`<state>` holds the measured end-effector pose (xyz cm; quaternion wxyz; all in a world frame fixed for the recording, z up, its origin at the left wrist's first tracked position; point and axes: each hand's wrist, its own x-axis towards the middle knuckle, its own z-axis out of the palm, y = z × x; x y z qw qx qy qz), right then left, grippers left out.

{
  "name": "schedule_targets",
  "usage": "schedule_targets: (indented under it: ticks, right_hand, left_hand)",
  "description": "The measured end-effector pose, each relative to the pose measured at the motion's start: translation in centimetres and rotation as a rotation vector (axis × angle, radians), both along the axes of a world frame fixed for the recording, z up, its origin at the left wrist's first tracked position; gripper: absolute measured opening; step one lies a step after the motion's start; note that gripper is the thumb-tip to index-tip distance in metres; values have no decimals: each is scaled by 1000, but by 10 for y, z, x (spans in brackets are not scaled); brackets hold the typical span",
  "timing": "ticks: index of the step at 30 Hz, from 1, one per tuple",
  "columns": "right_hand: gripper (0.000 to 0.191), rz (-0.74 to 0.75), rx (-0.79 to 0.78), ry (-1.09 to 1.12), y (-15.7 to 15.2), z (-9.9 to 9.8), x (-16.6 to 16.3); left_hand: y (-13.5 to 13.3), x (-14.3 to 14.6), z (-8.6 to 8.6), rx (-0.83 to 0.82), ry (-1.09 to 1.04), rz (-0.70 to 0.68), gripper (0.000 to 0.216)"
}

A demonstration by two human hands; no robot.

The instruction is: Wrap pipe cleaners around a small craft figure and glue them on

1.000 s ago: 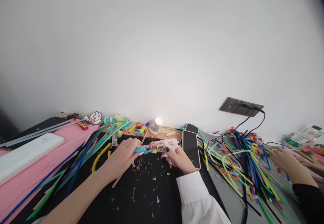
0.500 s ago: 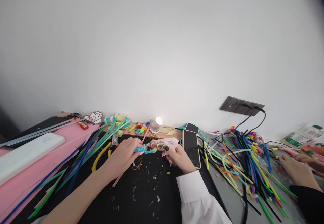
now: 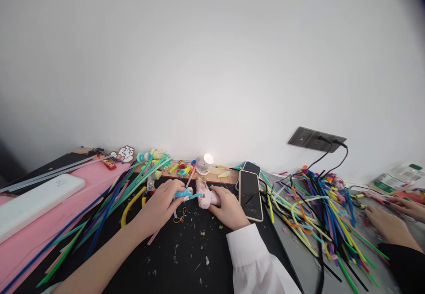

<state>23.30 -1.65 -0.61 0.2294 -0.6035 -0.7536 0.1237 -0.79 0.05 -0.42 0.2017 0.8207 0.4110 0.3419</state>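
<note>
My left hand (image 3: pixel 162 205) is closed on a small blue fuzzy pipe-cleaner piece (image 3: pixel 183 193) over the black mat (image 3: pixel 186 258). My right hand (image 3: pixel 227 205), in a white sleeve, grips a pink glue gun (image 3: pixel 203 197) whose tip points left at the blue piece. Small scraps and a thin loop of wire (image 3: pixel 181 218) lie on the mat just below both hands.
Long coloured pipe cleaners (image 3: pixel 109 205) fan out at left beside a pink sheet (image 3: pixel 40 236) and a white case (image 3: pixel 29 201). Two phones (image 3: pixel 250 187) lie right of my hand. A tangle of pipe cleaners (image 3: pixel 318 214) and another person's hands (image 3: pixel 388 223) are at right.
My right hand turned the pink glue gun down toward the mat and lowered it. The other person's hands drew back to the right.
</note>
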Motion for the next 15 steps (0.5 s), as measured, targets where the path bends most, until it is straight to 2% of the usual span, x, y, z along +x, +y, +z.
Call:
schedule_targets:
  ticks: [2, 4, 7, 10, 15]
  right_hand:
    - [52, 17, -7, -59, -3, 1, -4]
    - [50, 39, 46, -24, -7, 6, -8]
    - [30, 123, 168, 84, -12, 14, -16]
    - [5, 186, 186, 95, -14, 15, -24]
    - [21, 208, 257, 55, -13, 7, -32]
  left_hand:
    - [-1, 1, -1, -47, -39, 9, 19]
    - [-1, 3, -2, -92, -63, 9, 20]
    - [-1, 5, -3, -176, -47, -19, 23]
    - [-2, 6, -3, -241, -23, -61, 23]
    - [-2, 7, -4, -277, -6, -109, 20]
